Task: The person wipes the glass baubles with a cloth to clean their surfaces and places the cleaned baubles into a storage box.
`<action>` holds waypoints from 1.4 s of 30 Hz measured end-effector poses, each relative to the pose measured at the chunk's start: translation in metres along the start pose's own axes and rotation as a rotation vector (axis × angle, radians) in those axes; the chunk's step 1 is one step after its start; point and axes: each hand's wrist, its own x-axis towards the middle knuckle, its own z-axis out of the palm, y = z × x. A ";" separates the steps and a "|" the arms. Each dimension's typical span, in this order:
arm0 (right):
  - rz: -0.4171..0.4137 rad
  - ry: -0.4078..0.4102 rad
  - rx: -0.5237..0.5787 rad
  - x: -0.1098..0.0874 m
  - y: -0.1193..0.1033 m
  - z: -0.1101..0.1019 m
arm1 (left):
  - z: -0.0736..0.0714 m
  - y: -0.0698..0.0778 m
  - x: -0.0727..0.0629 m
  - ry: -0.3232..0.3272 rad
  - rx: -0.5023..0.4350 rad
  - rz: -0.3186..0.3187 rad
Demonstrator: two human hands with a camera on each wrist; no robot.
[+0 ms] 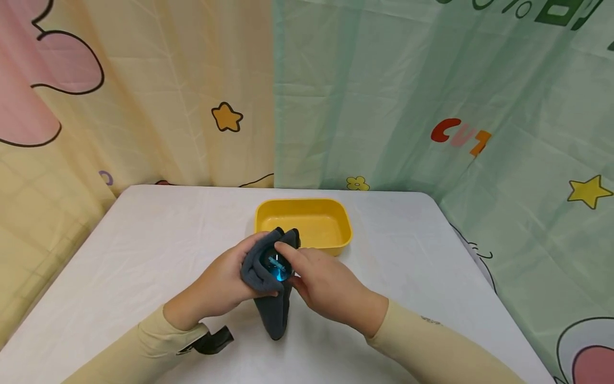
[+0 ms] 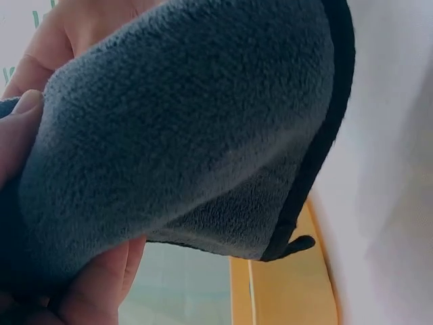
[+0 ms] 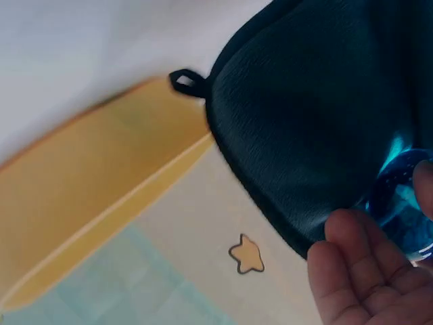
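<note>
A dark grey towel [image 1: 274, 314] with black edging is bunched above the table, one corner hanging down. My left hand [image 1: 218, 280] grips it from the left, with the cloth folded over the palm. Set in the folds is a round, shiny, see-through blue glass ball [image 1: 276, 265]. My right hand [image 1: 331, 282] pinches this ball from the right, the thumb at its upper edge. In the right wrist view, fingertips [image 3: 345, 230] rest against the towel beside the ball [image 3: 399, 203]. Cloth [image 2: 189, 122] hides much of the left hand in the left wrist view.
A yellow plastic tub [image 1: 312, 218] stands on the white-covered table [image 1: 408, 256] just beyond the hands. A black strap [image 1: 216, 341] hangs by the left sleeve. Printed curtains [image 1: 384, 96] rise behind the table and along its sides.
</note>
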 end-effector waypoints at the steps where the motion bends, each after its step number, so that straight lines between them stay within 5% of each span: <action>1: -0.009 0.007 -0.020 0.000 0.000 0.000 | 0.000 0.000 0.000 -0.002 -0.004 0.001; 4: 0.047 -0.012 0.028 0.000 0.000 0.000 | 0.001 0.001 0.000 -0.005 0.010 0.019; 9: 0.255 -0.072 0.335 0.001 -0.002 -0.001 | 0.002 0.004 0.001 -0.005 0.059 0.057; 13: 0.275 -0.061 0.433 0.000 -0.003 0.000 | 0.001 0.004 0.000 -0.006 0.083 0.063; 21: 0.160 -0.086 0.255 0.002 -0.006 -0.005 | 0.000 0.000 -0.002 0.000 0.052 0.047; 27: -0.074 0.081 -0.061 0.000 0.000 -0.003 | -0.001 -0.002 -0.003 -0.005 0.010 0.032; 30: -0.086 0.114 -0.107 0.000 0.001 -0.003 | -0.001 0.000 -0.002 -0.011 0.003 0.035; 35: 0.177 -0.069 0.231 0.002 -0.003 -0.005 | -0.001 0.003 -0.001 -0.007 0.041 0.048; 38: 0.295 -0.099 0.432 0.004 -0.004 -0.003 | -0.001 0.004 -0.001 -0.004 0.052 0.051; 42: 0.266 -0.079 0.392 0.004 -0.004 -0.003 | -0.002 0.004 -0.001 -0.003 0.047 0.064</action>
